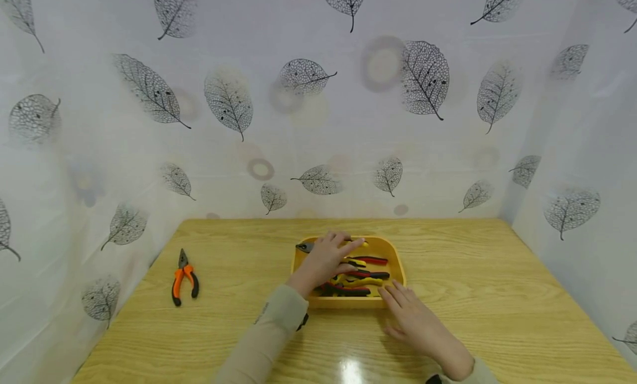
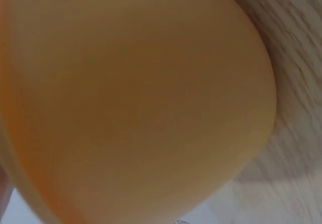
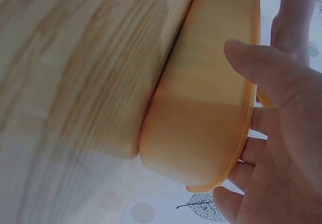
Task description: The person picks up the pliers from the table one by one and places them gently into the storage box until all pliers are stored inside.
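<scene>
A yellow tray point(image 1: 348, 302) holds several pliers with red-black and yellow handles, such as the yellow-handled pliers point(image 1: 365, 283). My left hand point(image 1: 325, 258) reaches over its left half, thumb and forefinger spread apart above the tools. Partly covered by that hand is a pair of pliers with a grey head point(image 1: 304, 247), at the tray's back left. My right hand point(image 1: 410, 317) is at the front right corner with fingertips at the rim. In the right wrist view its thumb point(image 3: 246, 58) points across the tray's outer wall point(image 3: 201, 98). The left wrist view shows mostly the tray wall point(image 2: 146, 98).
Orange-and-black pliers point(image 1: 184, 279) lie apart on the wooden table point(image 1: 473, 284), toward its left edge. A white curtain point(image 1: 308, 135) with leaf prints hangs behind the table and along both sides.
</scene>
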Demonstrator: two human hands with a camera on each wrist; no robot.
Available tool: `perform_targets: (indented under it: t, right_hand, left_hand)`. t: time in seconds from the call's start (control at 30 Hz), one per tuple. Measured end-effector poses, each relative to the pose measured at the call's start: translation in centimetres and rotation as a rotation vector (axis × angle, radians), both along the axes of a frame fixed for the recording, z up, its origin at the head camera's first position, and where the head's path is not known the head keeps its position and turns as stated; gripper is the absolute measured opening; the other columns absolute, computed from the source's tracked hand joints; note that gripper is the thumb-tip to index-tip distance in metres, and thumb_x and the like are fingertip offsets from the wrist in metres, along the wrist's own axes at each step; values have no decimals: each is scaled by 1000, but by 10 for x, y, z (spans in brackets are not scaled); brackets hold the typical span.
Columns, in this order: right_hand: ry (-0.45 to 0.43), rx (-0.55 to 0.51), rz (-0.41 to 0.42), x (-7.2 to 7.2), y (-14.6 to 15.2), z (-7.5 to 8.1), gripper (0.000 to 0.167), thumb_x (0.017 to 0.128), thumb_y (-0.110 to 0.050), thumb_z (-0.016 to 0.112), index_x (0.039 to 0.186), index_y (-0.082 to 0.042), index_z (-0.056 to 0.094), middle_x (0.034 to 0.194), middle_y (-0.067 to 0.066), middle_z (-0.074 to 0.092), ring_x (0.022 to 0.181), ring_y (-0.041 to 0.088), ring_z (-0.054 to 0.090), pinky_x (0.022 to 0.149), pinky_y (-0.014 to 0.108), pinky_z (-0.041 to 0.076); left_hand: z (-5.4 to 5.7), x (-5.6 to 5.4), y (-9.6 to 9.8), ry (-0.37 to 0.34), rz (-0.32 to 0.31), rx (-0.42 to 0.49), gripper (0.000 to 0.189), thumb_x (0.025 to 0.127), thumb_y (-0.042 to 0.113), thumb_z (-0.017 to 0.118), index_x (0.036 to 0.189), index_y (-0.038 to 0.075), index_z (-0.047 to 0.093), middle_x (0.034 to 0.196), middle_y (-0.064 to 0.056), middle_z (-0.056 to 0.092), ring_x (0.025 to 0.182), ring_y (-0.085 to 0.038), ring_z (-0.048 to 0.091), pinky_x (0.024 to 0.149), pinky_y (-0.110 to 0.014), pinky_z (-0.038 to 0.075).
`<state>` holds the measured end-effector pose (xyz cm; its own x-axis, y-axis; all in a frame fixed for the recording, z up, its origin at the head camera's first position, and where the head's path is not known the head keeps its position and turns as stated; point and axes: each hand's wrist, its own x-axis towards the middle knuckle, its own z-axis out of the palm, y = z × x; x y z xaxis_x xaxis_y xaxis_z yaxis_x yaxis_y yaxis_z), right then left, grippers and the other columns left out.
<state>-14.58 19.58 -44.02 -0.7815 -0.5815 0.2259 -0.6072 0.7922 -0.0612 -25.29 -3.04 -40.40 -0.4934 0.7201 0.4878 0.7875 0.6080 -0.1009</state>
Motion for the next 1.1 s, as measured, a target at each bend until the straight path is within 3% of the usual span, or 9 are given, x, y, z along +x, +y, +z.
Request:
perform_targets:
  t: [0.4,1.1]
  right_hand:
    - [-4,3,8,0,0,0,73,73,-31,71,128,6,40,125,24,43,120,40,33,94,52,30]
    - [-1,5,3,0,0,-1,73,73,-31,71,128,6,40,126,24,43,120,39,33,93,52,31]
  left_hand:
    - [-9,0,9,-17,-14,9,58,79,42,62,130,21,45,113,-3,48,101,-20,46,77,-37,45]
    - [-22,0,12,-93,32,0,58,80,44,58,132,22,43,115,-4,48,101,-21,47,76,-38,46]
